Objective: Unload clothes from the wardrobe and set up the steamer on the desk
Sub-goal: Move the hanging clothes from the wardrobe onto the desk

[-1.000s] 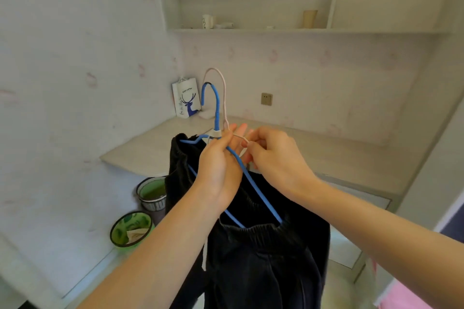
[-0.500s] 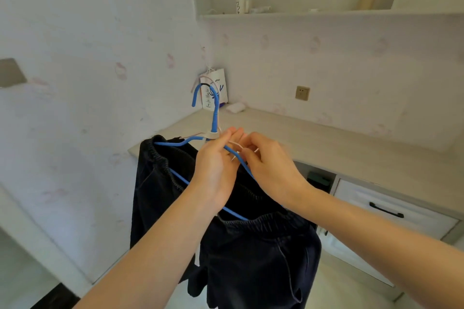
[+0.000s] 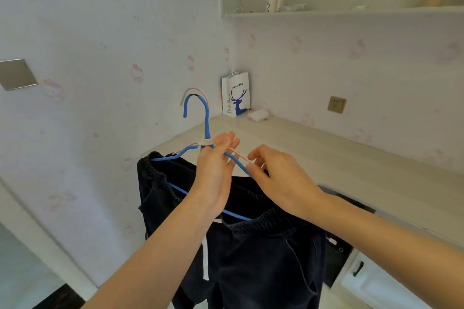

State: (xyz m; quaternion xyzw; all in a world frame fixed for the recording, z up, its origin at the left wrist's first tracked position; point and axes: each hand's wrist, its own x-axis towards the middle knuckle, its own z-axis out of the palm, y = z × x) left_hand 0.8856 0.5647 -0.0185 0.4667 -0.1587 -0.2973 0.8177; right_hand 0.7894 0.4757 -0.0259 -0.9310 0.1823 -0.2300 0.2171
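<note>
Hands meet at the centre of the view, in front of the desk. Left hand grips the blue hanger at its neck, fingers wrapped just below the hook with the fingertips pointing up. Right hand, at 3 o'clock from the left and almost touching it, pinches the thin pink hanger between thumb and forefinger where its arm runs alongside the blue one; the pink hook peeks out behind the blue hook at 12 o'clock. Dark trousers with an elastic waistband and a white drawstring hang from the hangers, draping toward 6 o'clock. Beyond, a pale desk stretches toward 3 o'clock. A white paper bag with a blue deer stands in the corner at 12 o'clock, a wall socket at 2 o'clock.
</note>
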